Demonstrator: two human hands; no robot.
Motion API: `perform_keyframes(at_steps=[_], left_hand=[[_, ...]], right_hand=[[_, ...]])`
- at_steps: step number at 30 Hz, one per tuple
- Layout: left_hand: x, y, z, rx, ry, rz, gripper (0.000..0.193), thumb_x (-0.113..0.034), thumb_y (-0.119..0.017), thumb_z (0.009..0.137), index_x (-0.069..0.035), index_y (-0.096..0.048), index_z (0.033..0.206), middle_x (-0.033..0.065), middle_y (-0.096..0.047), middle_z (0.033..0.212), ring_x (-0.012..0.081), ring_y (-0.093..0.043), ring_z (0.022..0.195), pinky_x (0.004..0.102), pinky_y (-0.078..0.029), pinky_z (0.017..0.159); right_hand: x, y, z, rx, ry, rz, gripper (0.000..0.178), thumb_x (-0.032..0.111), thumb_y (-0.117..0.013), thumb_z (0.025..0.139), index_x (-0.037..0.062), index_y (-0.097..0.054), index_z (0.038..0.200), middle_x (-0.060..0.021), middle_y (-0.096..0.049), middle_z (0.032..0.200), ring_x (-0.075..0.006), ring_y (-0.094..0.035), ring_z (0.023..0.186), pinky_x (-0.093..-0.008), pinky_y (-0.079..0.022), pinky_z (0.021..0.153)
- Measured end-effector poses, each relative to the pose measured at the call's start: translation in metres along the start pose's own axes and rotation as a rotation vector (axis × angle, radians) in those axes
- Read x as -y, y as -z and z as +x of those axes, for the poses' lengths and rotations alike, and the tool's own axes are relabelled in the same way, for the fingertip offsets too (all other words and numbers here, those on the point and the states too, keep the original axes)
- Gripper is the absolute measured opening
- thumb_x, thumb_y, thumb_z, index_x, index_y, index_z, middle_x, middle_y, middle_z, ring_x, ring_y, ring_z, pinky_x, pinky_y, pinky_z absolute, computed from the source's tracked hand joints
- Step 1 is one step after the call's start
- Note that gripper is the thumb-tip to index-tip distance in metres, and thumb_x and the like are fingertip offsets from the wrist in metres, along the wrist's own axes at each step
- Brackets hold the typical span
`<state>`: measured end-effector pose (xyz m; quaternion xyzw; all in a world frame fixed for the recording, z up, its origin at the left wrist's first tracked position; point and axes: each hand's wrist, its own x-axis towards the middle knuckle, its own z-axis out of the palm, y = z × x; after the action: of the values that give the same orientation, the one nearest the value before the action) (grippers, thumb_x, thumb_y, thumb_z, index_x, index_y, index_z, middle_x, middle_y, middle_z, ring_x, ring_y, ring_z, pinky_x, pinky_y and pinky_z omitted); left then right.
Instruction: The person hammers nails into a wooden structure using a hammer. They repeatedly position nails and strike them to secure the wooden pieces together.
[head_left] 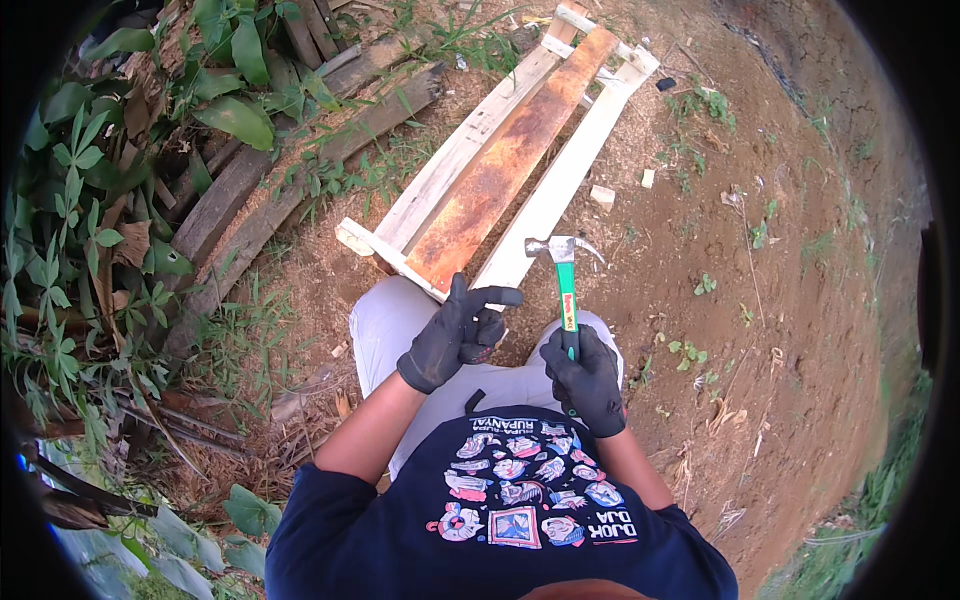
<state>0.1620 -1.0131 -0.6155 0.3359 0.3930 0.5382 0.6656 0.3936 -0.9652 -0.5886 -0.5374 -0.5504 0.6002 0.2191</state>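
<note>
My right hand [586,382], in a black glove, is wrapped round the lower handle of a claw hammer [566,290] with a green grip. The hammer stands head up, its claw toward the right. In a matching glove, my left hand [452,335] is at the near end of a long wooden frame [553,200]. Its index finger stretches right and its thumb points up, while the other fingers curl in. Whatever those curled fingers may hold is hidden. A rusty brown board [515,155] lies lengthwise between the frame's two pale rails.
Old weathered planks [350,140] lie on the ground to the left, beside dense leafy plants [90,200]. Small wood offcuts [603,196] are scattered right of the frame. Bare brown soil [790,330] with small weeds spreads to the right.
</note>
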Motion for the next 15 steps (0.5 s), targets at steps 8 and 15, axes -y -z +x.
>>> perform_keyframes(at_steps=[8,15], left_hand=[[0.057,-0.024,0.05,0.076,0.143,-0.66,0.123,-0.1,-0.029,0.085,-0.006,-0.035,0.164,0.0149,-0.064,0.131,0.0247,-0.069,0.093,0.0328,-0.047,0.069],[0.057,-0.034,0.051,-0.048,0.116,-0.455,0.124,-0.101,-0.029,0.083,-0.014,-0.017,0.17,0.0135,-0.064,0.124,0.023,-0.07,0.096,0.0283,-0.051,0.065]], right_hand=[[0.033,-0.007,-0.002,-0.127,0.036,-0.168,0.023,0.023,-0.081,0.088,0.006,-0.067,0.096,-0.0007,-0.067,0.075,-0.0104,-0.057,0.056,-0.032,-0.045,0.055],[-0.001,-0.019,0.013,-0.149,0.33,-0.127,0.026,0.01,-0.083,0.088,0.007,-0.06,0.101,-0.0044,-0.073,0.085,-0.0096,-0.063,0.059,-0.0287,-0.048,0.053]])
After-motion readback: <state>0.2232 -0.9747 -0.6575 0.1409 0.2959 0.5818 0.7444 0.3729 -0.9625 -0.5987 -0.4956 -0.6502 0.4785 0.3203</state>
